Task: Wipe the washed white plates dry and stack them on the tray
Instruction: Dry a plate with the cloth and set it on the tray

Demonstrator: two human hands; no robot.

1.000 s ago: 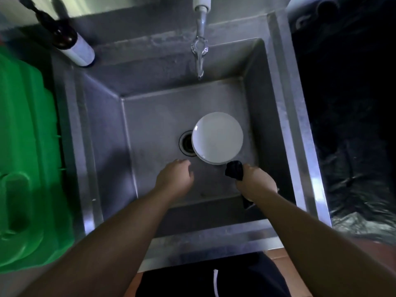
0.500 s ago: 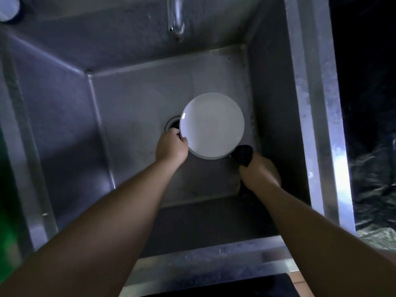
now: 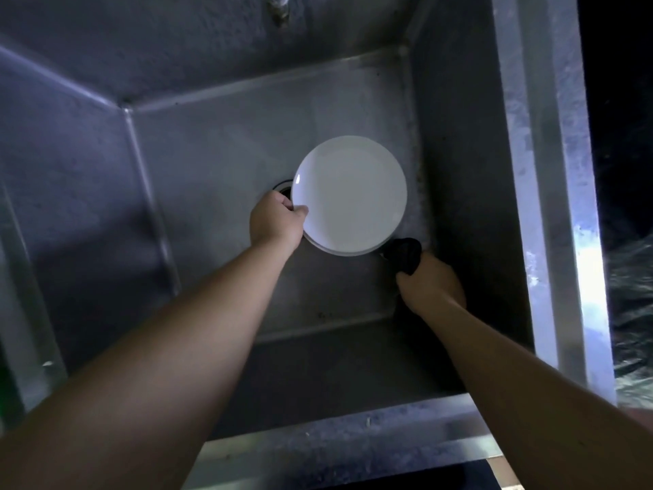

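A small stack of white plates (image 3: pixel 349 194) lies on the floor of a deep steel sink (image 3: pixel 212 143), right of the drain. My left hand (image 3: pixel 274 221) grips the top plate at its left rim, thumb over the edge. My right hand (image 3: pixel 429 284) holds a bunched black cloth (image 3: pixel 404 252) just beside the stack's lower right edge. The tray is not in view.
The drain (image 3: pixel 282 187) peeks out between my left hand and the plates. The tap's tip (image 3: pixel 279 7) hangs at the top. A broad steel rim (image 3: pixel 551 206) runs down the right, with dark crumpled plastic (image 3: pixel 632 313) beyond it.
The camera has leaned in closer over the sink. My left hand reached forward from the sink floor to the plates' left rim and closed its thumb over the top plate. The right hand stayed put.
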